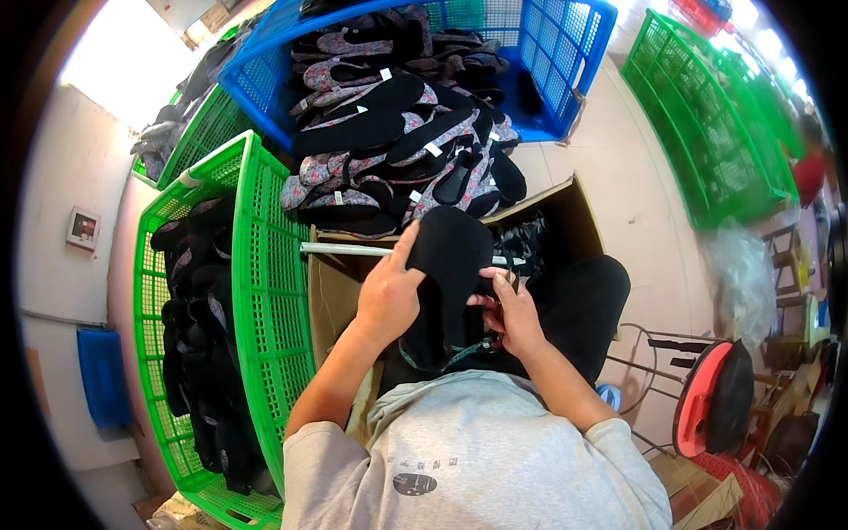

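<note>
A black slipper (452, 247) is held over my lap, its wide end pointing away from me. My left hand (389, 296) grips its left edge, the index finger stretched along the rim and the other fingers curled. At the slipper's right edge my right hand (512, 311) is closed, thumb and fingers pinched together. A small dark object seems to poke out of that pinch, too small to name. Beyond lies a pile of slippers (397, 132) with black soles, floral grey-pink uppers and small white tags.
A cardboard box (583, 212) holding dark patterned pieces stands before me, a white rod (344, 249) across it. A blue crate (565, 53) sits behind the pile. Left is a green crate (274, 265) of black slippers. Right are another green crate (707, 124) and a red-and-black stool (707, 397).
</note>
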The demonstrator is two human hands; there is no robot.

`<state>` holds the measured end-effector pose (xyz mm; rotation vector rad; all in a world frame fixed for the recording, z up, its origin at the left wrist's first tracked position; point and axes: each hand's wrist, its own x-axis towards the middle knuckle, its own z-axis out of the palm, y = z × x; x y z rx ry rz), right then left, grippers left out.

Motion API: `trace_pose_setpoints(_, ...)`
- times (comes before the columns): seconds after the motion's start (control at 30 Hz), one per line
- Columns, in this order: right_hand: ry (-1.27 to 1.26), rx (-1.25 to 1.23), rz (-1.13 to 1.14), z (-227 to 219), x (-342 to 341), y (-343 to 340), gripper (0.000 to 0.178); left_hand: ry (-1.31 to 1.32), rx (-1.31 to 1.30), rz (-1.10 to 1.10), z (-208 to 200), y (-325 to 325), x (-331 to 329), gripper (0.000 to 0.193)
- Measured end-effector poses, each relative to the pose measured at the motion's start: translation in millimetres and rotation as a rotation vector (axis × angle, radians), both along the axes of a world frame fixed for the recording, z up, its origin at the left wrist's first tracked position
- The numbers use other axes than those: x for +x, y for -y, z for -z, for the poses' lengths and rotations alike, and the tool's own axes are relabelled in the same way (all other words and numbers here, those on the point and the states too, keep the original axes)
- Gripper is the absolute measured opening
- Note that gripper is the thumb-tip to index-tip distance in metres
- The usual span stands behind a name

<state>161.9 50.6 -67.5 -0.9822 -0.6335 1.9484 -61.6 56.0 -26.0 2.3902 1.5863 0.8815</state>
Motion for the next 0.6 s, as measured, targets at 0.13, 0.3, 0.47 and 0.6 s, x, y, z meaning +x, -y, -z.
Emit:
trace_pose_setpoints(0.13, -0.012, -0.049, -0.108, 3, -1, 2, 0.021, 0.861, -0.203, -0.464, 49, -30, -34, 0.034)
trace_pose_setpoints(0.3, 0.146, 0.002, -0.075, 13, 24, 7, 0.016, 0.596, 0.189, -0.734, 59, -48, -67, 0.046)
trace_pose_setpoints(0.47, 0.144, 0.083, 0.077, 5, 49, -20, 0.025, 0.031, 0.225, 0.017, 3, -21, -27, 0.024)
trace_pose_setpoints(0.6, 0.16, 0.266, -0.048, -16, 53, -33, 0.033, -0.173, 0.121, 0.267, 7, 0, -4, 0.028)
